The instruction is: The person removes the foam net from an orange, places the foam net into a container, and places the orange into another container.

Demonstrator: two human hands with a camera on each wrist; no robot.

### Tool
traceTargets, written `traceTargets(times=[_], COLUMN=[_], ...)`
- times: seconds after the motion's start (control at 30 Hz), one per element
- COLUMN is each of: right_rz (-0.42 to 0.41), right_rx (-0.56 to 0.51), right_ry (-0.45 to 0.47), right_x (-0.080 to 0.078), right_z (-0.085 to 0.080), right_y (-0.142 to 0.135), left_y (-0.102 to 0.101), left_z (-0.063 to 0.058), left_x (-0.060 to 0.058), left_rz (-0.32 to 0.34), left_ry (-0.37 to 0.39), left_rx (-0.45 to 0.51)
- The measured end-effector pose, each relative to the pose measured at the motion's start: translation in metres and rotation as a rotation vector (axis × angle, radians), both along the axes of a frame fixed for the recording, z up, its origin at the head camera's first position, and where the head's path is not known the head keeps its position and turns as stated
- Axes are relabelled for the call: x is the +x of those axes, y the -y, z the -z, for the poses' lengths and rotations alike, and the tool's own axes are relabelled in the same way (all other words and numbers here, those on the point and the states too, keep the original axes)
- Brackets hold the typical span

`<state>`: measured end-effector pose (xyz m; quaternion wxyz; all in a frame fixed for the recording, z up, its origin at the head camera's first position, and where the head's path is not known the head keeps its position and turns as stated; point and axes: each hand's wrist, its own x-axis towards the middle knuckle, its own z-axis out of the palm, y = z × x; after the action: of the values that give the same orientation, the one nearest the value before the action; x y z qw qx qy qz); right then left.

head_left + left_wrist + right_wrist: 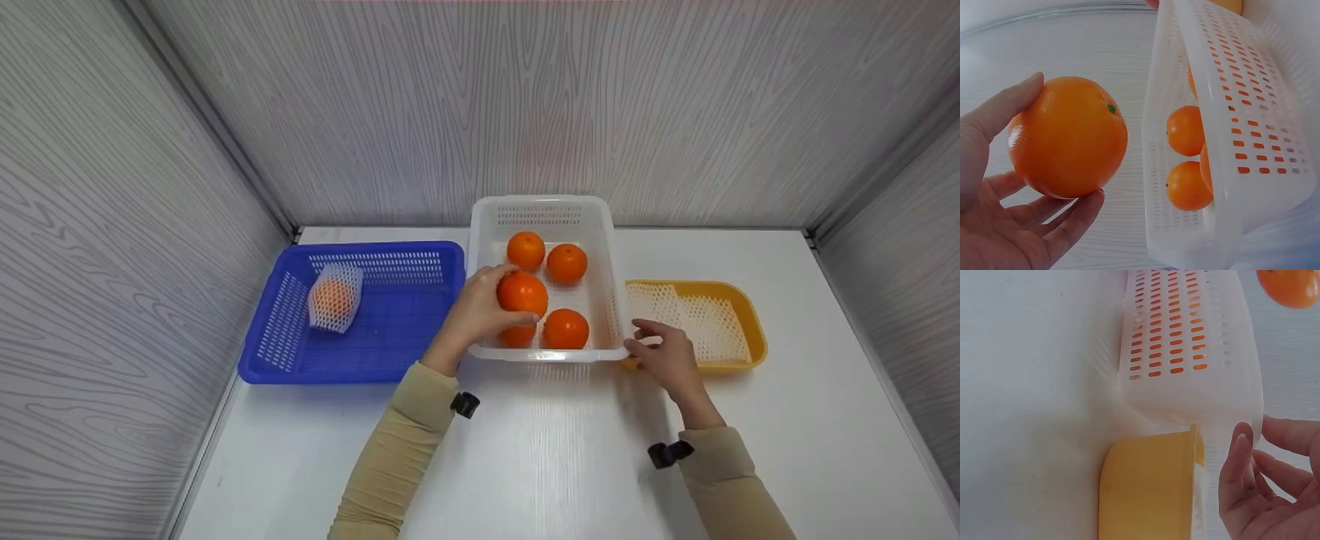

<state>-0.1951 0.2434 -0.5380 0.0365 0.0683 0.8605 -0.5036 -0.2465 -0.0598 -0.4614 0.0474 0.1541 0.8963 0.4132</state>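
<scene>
My left hand (478,306) grips an orange (1069,138), thumb on one side and fingers on the other. It holds the fruit above the white basket (544,355), where several more oranges (566,329) lie; one is partly hidden beneath the held fruit. At the basket's near right corner, my right hand (666,358) pinches the rim, as the right wrist view shows. A blue basket (375,376) on the left contains one orange in a white foam net (334,300). Beside the right hand stands a yellow basket (757,341) with white foam nets (712,326) in it.
All three baskets stand on a white table (555,457). Wood-grain panels (525,112) rise behind it and along both sides. The blue and yellow baskets stand close against the white one. Each wrist carries a small black device (670,453).
</scene>
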Motion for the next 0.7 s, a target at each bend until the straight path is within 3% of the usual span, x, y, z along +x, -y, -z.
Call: traceTargets(times=[0.43,0.7], right_rz=[0.026,0.054], right_rx=[-0.104,-0.205], right_ry=[0.045,0.127], right_x=[0.002,0.002], right_z=[0.000,0.004], right_y=[0.000,-0.003], left_y=[-0.006,-0.016], left_z=[-0.005,0.008], left_x=[-0.042,-0.054], left_rz=[-0.071,-0.090], left_ry=[0.068,0.146], left_rx=[-0.091,-0.091])
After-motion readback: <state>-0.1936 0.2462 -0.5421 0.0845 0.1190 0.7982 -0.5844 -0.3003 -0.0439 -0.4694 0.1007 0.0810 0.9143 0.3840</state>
